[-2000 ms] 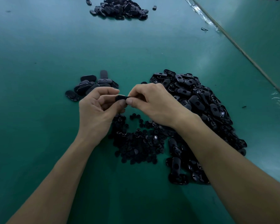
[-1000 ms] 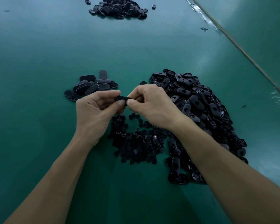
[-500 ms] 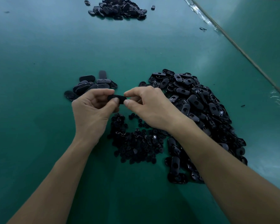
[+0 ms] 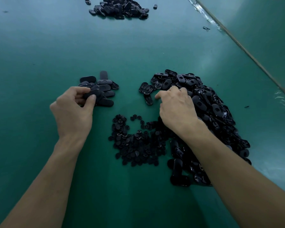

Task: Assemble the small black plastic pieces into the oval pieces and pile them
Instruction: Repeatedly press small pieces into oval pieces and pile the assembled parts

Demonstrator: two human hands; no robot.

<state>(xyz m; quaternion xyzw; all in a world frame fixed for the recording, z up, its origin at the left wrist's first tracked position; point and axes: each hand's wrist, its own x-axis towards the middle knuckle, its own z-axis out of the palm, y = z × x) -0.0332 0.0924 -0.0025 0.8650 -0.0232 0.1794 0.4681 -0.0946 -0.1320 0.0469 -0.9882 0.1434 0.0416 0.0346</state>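
Two hands reach past the scatter of small black pieces (image 4: 135, 145): up-left of it the left hand (image 4: 72, 111) pinches an oval piece (image 4: 94, 94) between thumb and fingers at the small pile (image 4: 105, 87), up-right the right hand (image 4: 176, 109) curls onto the big heap of oval pieces (image 4: 212, 112), its grip hidden

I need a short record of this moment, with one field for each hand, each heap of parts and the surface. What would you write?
left hand: pinches an oval piece at the small pile on the left
right hand: fingers curled at the left edge of the big heap of oval pieces; whether it holds one cannot be seen
small round pieces: loose heap between the two forearms
far pile: near the top edge, no hand near it
table: green, smooth
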